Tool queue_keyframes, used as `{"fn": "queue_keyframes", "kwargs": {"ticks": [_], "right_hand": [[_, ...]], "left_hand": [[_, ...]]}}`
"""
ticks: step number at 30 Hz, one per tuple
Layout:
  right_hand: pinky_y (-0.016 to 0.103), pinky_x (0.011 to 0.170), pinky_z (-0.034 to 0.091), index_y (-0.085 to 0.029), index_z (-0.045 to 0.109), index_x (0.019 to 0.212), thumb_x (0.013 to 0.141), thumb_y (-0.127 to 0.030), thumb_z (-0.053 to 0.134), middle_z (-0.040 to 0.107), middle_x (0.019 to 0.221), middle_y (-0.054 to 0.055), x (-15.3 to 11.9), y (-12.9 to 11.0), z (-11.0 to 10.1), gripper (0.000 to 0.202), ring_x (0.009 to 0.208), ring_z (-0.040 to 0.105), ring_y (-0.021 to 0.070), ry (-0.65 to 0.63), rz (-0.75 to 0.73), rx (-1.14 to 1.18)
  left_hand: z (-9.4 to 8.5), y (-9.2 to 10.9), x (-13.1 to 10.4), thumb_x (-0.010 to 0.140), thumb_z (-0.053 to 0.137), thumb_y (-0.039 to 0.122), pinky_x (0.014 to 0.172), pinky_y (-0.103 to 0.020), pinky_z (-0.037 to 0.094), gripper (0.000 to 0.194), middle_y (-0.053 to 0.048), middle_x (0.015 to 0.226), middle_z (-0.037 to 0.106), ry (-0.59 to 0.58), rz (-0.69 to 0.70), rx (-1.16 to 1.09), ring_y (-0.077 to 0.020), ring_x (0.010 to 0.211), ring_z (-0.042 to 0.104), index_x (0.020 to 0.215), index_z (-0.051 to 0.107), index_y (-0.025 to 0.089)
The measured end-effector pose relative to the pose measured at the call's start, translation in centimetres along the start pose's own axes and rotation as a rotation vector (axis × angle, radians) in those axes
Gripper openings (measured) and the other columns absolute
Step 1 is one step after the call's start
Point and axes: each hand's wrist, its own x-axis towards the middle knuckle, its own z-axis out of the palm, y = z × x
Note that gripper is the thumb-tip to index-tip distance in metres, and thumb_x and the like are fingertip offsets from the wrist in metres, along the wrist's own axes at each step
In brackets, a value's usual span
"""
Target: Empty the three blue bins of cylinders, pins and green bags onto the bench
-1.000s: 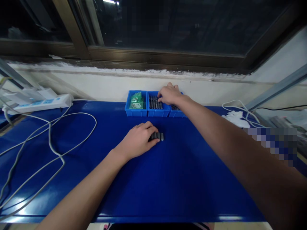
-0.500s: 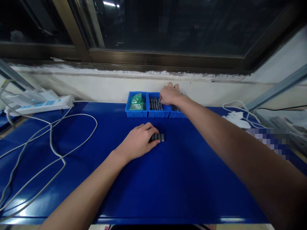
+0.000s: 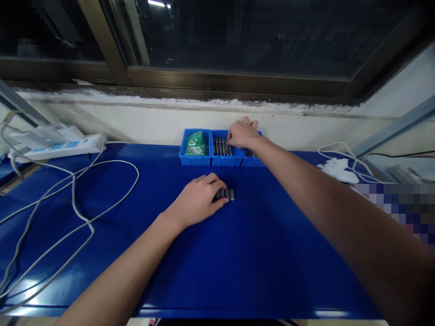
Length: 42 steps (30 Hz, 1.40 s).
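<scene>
My left hand (image 3: 203,199) rests on the blue table, its thumb and fingers closed round a short row of small dark pieces (image 3: 227,194). The right end of that row sticks out past my fingertips. My right hand (image 3: 243,133) is over the middle blue bin (image 3: 227,160), fingers pinched at the right end of a row of dark metallic pieces (image 3: 222,146) inside it. Whether a piece is between those fingertips is too small to tell.
Left of the middle bin is a blue bin (image 3: 195,160) with green packets; a right bin (image 3: 253,162) holds small dark parts, partly behind my wrist. A power strip (image 3: 81,145) and loose white cables lie left, a crumpled white item (image 3: 338,170) right. A wall stands behind.
The view has shifted slightly. My right hand stays at the middle bin with only a small movement of its fingers. My left hand keeps its hold on the dark pieces.
</scene>
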Motion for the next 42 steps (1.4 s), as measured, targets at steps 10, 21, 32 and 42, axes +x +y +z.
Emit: {"fn": "queue_keyframes", "kwargs": {"ticks": [10,21,32,42], "right_hand": [[0.061,0.101,0.036,-0.014,0.079,0.089,0.083,-0.016,0.07,0.071,0.111,0.02,0.1,-0.3,0.0,0.011,0.131,0.045,0.0436,-0.002,0.013,-0.003],[0.045,0.089,0.044,-0.019,0.078,0.106,0.093,-0.026,0.057,0.068,0.088,0.008,-5.9,0.0,-5.5,0.026,0.096,0.061,0.0285,0.461,-0.146,0.364],[0.032,0.062,0.038,-0.024,0.067,0.132,0.081,-0.069,0.075,0.065,0.081,0.001,-17.1,-0.2,-0.6,0.068,0.072,0.058,0.0181,-0.26,-0.236,0.588],[0.034,0.07,0.041,-0.026,0.074,0.111,0.083,-0.06,0.077,0.067,0.096,0.002,-16.2,0.8,2.1,0.044,0.084,0.061,0.0196,-0.257,-0.403,0.54]], "left_hand": [[-0.1,0.1,0.0,0.101,0.068,0.035,0.096,-0.048,0.057,0.028,-0.008,0.123,0.065,0.001,-0.013,0.002,-0.028,0.108,0.067,0.123,0.068,0.018],[-0.7,-0.2,-0.3,0.098,0.071,0.042,0.103,-0.05,0.055,0.045,-0.01,0.129,0.064,-0.021,-0.031,-0.001,-0.031,0.115,0.067,0.135,0.066,0.018],[-1.0,-1.4,0.0,0.097,0.07,0.04,0.098,-0.047,0.055,0.035,-0.01,0.124,0.066,-0.046,-0.036,-0.035,-0.0294,0.112,0.067,0.126,0.072,0.02],[-0.7,-1.4,0.0,0.1,0.068,0.038,0.094,-0.042,0.054,0.03,-0.008,0.118,0.067,-0.024,0.017,-0.051,-0.0263,0.108,0.068,0.124,0.072,0.02]]}}
